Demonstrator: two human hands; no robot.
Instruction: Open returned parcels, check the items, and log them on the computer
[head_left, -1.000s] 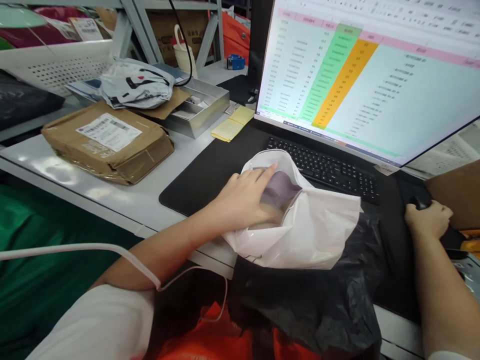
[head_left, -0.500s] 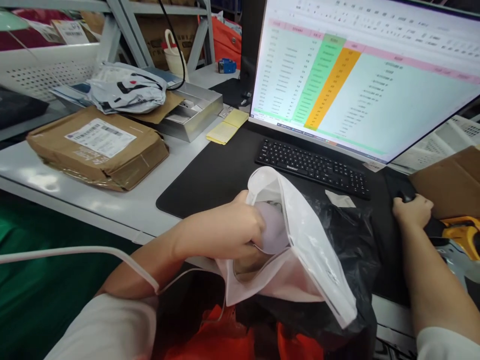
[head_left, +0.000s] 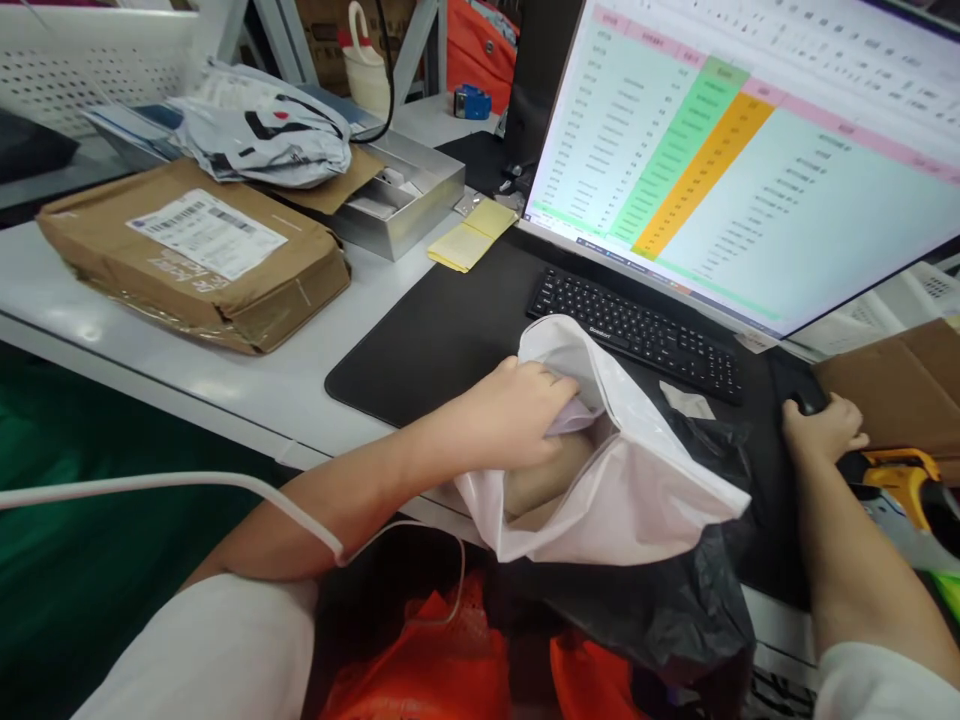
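My left hand (head_left: 514,415) is in the mouth of a white plastic mailer bag (head_left: 660,500), its curled fingers on a lilac item (head_left: 576,416) whose kind I cannot make out. Below that hand, something beige (head_left: 551,478) shows inside the bag. The white bag rests over a crumpled black plastic bag (head_left: 667,610) at the desk's front edge. On the right, my right hand (head_left: 829,430) is closed over a black computer mouse (head_left: 810,402), which it mostly covers.
A black keyboard (head_left: 637,335) lies before a monitor (head_left: 697,170) showing a spreadsheet. To the left are a taped cardboard parcel (head_left: 210,260), a grey plastic mailer (head_left: 270,130), a metal tray (head_left: 420,205) and yellow notes (head_left: 472,237). A white cable (head_left: 247,482) crosses my left arm.
My left hand has shifted right and up, with its knuckles turned more upward. Less of the lilac item shows, and the white bag's mouth has tipped. The right hand stays on the mouse.
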